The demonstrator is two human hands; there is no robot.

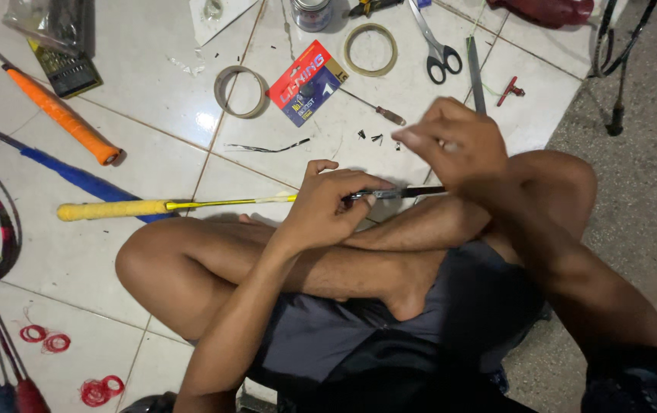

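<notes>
While our left hand (328, 203) pinches the yellow-gripped racket (191, 204) across the crossed legs, our right hand (451, 145) hovers above, fingertips pressed together. Judged step: frame repair; next demands fine, steady alignment.

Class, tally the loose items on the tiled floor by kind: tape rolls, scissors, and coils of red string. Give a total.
Tape rolls: 2
Scissors: 1
Coils of red string: 3
Total: 6
</notes>
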